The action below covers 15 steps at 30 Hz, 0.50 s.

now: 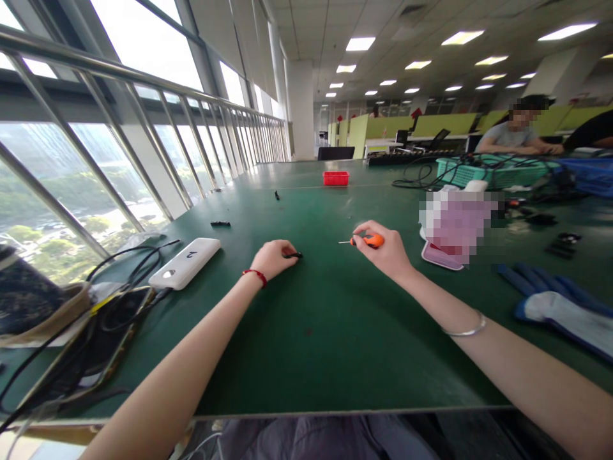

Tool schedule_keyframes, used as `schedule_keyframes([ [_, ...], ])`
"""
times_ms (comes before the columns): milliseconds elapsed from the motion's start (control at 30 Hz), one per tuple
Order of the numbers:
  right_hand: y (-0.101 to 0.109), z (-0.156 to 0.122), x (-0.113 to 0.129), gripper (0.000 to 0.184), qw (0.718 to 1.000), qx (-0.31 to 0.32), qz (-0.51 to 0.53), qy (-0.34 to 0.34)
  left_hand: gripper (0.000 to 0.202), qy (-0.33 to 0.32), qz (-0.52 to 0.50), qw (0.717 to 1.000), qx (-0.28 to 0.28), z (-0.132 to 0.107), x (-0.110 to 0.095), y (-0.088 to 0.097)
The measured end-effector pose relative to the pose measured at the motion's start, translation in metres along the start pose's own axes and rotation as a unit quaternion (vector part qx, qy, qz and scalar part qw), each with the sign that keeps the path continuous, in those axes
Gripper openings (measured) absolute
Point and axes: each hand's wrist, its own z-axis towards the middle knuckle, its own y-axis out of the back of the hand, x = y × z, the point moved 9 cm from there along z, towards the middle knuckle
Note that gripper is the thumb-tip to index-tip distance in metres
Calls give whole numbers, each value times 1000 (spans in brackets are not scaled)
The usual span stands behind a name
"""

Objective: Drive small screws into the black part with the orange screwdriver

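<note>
Closed around an orange-and-black screwdriver (374,240), my right hand (387,250) holds it just over the green table (306,358). The screwdriver's thin metal shaft points left, toward my other hand. My left hand (274,260) pinches a small black part (293,255) whose kind I cannot make out; its end sticks out past the fingertips to the right. A gap separates the screwdriver's tip from that part. Farther off on the table lie a short black strip (221,223) and a tiny black piece (276,195).
A red basket (336,179) stands at the far middle. To the left lie a white power bank (186,264), cables and a phone (98,345). On the right are a blue-and-white glove (565,306), a green basket (498,171) with cables, and a seated person (514,131).
</note>
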Motion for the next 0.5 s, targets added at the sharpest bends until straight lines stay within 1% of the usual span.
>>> schedule_keyframes([
  [67,16,2,8,10,997,-62,40,-4,17,-72,-41,997,8,-5,-43,-21],
  [100,22,2,12,10,995,-85,60,-1,16,-96,-61,993,9,-9,-60,-28],
  [167,31,3,19,10,990,-106,90,6,14,-133,-87,987,13,-16,-84,-38],
  [200,34,4,22,10,988,-113,100,11,13,-144,-94,985,13,-19,-90,-40],
  [267,39,3,26,11,986,-121,109,21,11,-156,-101,982,15,-23,-94,-42],
  [367,41,1,32,15,986,-125,101,37,11,-158,-107,981,20,-23,-88,-43],
  [500,37,-2,37,16,989,-101,96,47,12,-151,-112,982,24,-21,-83,-45],
])
